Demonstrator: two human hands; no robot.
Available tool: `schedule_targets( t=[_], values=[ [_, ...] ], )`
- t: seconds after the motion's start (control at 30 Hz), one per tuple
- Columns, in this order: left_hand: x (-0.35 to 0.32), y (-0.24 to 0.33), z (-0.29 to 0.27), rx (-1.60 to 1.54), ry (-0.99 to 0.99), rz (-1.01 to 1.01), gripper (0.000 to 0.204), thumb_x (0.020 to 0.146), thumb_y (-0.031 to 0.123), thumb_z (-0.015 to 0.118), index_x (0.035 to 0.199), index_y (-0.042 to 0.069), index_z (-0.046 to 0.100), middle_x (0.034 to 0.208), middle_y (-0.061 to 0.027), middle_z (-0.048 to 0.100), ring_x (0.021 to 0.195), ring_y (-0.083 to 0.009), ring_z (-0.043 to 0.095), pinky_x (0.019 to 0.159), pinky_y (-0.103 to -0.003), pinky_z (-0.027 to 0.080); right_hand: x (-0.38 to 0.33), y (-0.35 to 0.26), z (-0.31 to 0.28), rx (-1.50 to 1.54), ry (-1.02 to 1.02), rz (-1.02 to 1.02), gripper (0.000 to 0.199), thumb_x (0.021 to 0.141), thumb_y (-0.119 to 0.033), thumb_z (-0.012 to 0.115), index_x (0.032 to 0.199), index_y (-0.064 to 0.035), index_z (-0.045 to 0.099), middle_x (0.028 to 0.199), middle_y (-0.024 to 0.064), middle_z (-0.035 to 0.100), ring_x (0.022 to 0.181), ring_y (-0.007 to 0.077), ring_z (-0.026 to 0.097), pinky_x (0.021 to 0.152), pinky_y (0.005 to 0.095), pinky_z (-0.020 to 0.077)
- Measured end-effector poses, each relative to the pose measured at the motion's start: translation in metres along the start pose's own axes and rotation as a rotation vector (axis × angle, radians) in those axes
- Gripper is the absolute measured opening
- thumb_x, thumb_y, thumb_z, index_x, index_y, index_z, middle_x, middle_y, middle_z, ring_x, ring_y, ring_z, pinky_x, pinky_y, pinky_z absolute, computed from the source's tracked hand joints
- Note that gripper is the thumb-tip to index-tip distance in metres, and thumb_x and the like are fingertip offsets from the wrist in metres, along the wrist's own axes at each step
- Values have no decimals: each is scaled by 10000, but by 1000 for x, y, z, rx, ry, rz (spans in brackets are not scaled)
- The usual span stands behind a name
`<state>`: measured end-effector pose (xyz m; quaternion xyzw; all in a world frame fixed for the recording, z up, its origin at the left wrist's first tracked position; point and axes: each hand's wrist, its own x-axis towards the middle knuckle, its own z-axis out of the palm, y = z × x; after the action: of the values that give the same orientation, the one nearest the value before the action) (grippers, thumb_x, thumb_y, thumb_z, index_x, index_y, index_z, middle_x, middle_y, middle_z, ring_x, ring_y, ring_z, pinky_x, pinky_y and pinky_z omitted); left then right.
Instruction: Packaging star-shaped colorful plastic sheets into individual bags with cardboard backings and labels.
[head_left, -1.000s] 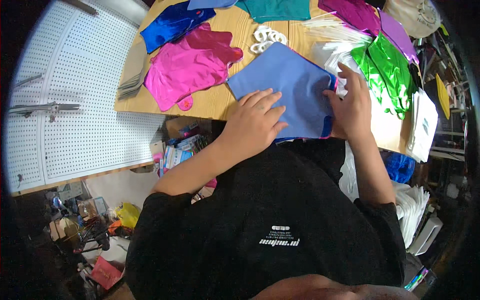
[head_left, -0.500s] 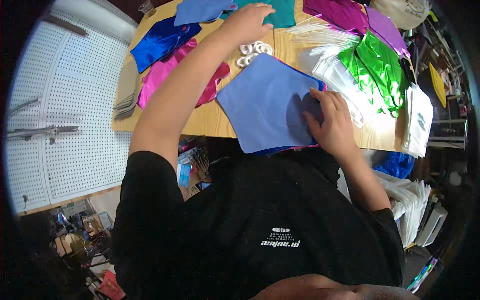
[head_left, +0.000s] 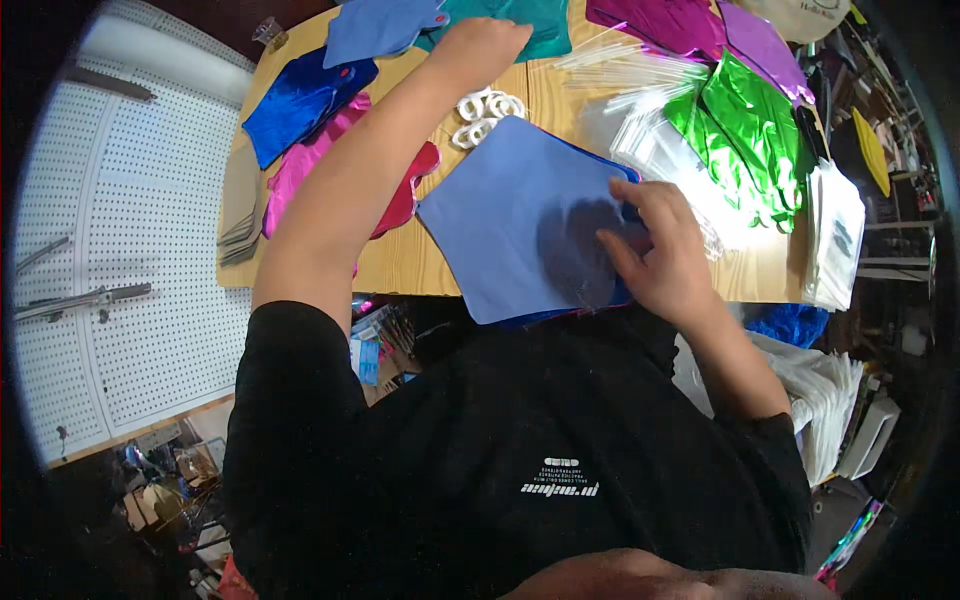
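On the near middle of the table lies a stack of flat pentagon-shaped foil balloons, with a matte blue balloon (head_left: 510,220) on top. My right hand (head_left: 665,240) is over the stack's right edge, thumb and fingers apart, casting a shadow on the blue surface. Stretched out to the far side, my left hand (head_left: 485,48) has its fingers curled down against a flat teal foil balloon (head_left: 550,28); its fingertips are partly hidden. Left of that hand is a periwinkle-blue balloon (head_left: 375,30) with a red spot. Several small white ribbon rolls (head_left: 485,115) sit just beyond the stack.
Thin clear sticks (head_left: 640,75) and clear plastic lie right of the stack, beside shiny green balloons (head_left: 745,150). Purple balloons (head_left: 660,28) are behind them. Dark blue (head_left: 300,105) and pink balloons (head_left: 310,160) lie at left, near brown cards (head_left: 238,205). White packets (head_left: 835,235) hang at the table's right edge.
The view has shifted, so the table appears lower and farther left. My left hand's fingers, stretched out before, are now curled. My right hand stays at the stack's right edge, thumb and fingers apart.
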<state>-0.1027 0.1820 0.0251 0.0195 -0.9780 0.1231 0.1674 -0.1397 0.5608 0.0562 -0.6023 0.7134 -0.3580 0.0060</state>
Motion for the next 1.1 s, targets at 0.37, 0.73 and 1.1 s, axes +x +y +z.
schedule_targets(
  t=[0.37,0.73,1.1],
  values=[
    [4,-14,-4,-596,254,-520,274,838,136,726,1087,30,766,946,-200,766,868,-367,744,784,-429,581,124,51,22,-101,102,-154,451,859,-224,816,1251,-46,681,1209,180,695,1157,396,647,1003,452,519],
    [9,-45,25,-754,251,-792,220,889,200,775,920,-17,755,813,-160,754,727,-207,696,706,-389,549,219,105,97,-252,24,-271,556,916,-404,741,1313,-31,627,1266,240,668,1195,407,631,1033,475,505],
    [26,-80,25,-681,533,-712,148,904,123,651,928,-1,729,836,-212,737,768,-315,727,713,-436,552,239,132,112,-410,-153,-312,566,940,-570,637,1126,-40,713,1112,218,716,1093,400,683,942,496,548]
  ],
)
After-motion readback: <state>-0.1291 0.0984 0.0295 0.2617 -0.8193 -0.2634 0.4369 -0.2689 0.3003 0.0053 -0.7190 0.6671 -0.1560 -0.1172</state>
